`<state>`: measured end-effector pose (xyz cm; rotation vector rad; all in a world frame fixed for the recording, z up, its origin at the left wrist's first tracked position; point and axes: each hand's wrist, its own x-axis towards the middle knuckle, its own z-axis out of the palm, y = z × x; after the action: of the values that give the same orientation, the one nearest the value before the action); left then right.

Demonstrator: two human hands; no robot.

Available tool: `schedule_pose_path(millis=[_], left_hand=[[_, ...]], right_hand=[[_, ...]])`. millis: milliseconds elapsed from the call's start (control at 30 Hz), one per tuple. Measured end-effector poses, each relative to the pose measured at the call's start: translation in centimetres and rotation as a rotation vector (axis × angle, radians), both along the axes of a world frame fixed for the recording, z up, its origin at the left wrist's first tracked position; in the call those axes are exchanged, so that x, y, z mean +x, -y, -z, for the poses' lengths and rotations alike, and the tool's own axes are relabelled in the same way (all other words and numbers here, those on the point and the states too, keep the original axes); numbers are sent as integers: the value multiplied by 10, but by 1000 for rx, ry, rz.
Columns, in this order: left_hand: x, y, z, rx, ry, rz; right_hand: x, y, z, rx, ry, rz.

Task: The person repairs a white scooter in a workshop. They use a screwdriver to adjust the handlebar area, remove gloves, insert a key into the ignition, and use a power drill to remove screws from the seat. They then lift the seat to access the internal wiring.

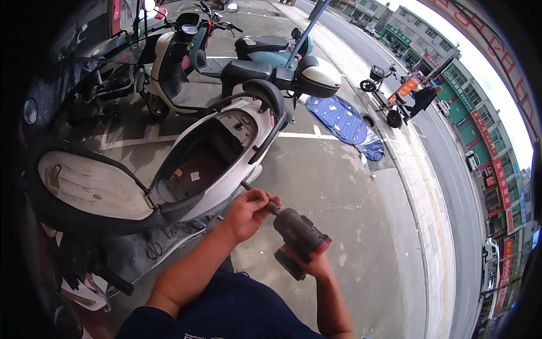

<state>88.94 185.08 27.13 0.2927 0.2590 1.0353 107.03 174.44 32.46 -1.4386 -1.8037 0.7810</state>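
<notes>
My right hand [317,265] is wrapped round the handle of a dark grey and red cordless impact driver [300,230], its nose angled up and to the left. The fingers of my left hand [247,216] are closed round the shaft at the tool's nose. A dark rod end [246,185] shows just beyond these fingers; whether it belongs to that shaft I cannot tell. Left of my hands stands a white scooter [226,178] with its seat [93,186] flipped up, the pale underside showing. Its storage bay [197,161] lies open, with small paper scraps inside.
Beyond the open scooter, a cream scooter [169,70] and a teal scooter [265,48] are parked. A white top box [317,76] juts out near them. A blue sheet [339,120] lies on the ground. A person [423,100] is beside a bike near the road.
</notes>
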Motion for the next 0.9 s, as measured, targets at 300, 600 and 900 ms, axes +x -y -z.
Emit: schedule_pose_path(millis=[300, 600, 900], left_hand=[[37, -164, 33, 122, 225, 21], [59, -279, 63, -76, 149, -182], [81, -358, 84, -195, 57, -424]], right_hand=[[57, -158, 26, -502, -367, 78], [77, -323, 39, -794, -485, -99], [118, -456, 77, -799, -280, -348]])
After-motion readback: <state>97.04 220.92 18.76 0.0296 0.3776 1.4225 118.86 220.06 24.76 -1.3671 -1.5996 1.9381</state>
